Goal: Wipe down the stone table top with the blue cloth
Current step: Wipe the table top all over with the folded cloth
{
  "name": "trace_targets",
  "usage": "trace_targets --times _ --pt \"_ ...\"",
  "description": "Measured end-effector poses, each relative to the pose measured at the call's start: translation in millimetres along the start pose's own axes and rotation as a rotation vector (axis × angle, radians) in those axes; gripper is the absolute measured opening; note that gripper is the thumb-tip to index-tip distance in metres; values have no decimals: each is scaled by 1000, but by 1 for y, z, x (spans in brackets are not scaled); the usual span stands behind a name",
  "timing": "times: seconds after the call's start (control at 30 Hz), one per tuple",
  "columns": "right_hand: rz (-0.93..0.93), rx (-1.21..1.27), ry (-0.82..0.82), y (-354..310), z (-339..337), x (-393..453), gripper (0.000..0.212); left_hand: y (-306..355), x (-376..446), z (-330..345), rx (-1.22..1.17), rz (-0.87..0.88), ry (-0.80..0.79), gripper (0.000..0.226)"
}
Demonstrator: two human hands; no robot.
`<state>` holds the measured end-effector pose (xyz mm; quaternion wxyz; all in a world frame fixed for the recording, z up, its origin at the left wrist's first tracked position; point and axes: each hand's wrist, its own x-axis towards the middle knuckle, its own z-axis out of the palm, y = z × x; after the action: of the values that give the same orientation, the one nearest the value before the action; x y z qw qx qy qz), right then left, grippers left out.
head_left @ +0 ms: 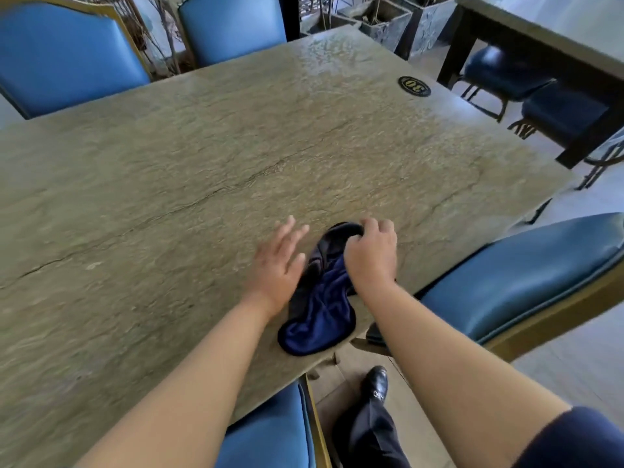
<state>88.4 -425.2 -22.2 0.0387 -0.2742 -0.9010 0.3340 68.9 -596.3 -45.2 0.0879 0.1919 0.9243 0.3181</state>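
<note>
Nearest us, a blue chair seat [270,430] tucks under the bench [152,204] edge, and our black shoe [376,383] stands on the floor beside it. The blue cloth [320,312] lies bunched on the stone top near that near edge. Our right hand [371,255] is curled shut, pinching the cloth's far end. Our left hand [280,261] is spread flat, fingers open, just beside the cloth. Farther off sits an oval number plate [414,86], then two blue chair backs [233,25]
</note>
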Motion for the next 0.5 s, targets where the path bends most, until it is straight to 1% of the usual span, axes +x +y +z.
trace_targets --times 0.03,0.1,0.13,0.17,0.2,0.27,0.37,0.43,0.5 --pt "-88 -73 -5 -3 9 -19 50 -6 -5 -5 72 -86 18 45" --pt "-233 -273 -124 -5 30 -53 72 -15 -16 -9 213 -233 -53 46" --pt "-270 -386 -168 -3 40 -61 81 -19 -22 -7 271 -270 -91 48" --pt "-289 -475 -177 1 48 -63 85 -23 -27 -4 331 -271 -98 51" --pt "-297 -525 -169 2 53 -60 84 -26 -33 0 393 -245 -78 54" --pt "-319 -563 -145 2 55 -41 77 -30 -38 6 479 -198 -13 60" --pt "-289 -562 -99 5 50 -2 72 -32 -36 9 495 -184 29 61" --pt "-201 -545 -71 14 41 13 70 -32 -36 10 490 -172 38 61" --pt "-101 -533 -35 26 35 11 69 -33 -36 11 493 -165 43 60"
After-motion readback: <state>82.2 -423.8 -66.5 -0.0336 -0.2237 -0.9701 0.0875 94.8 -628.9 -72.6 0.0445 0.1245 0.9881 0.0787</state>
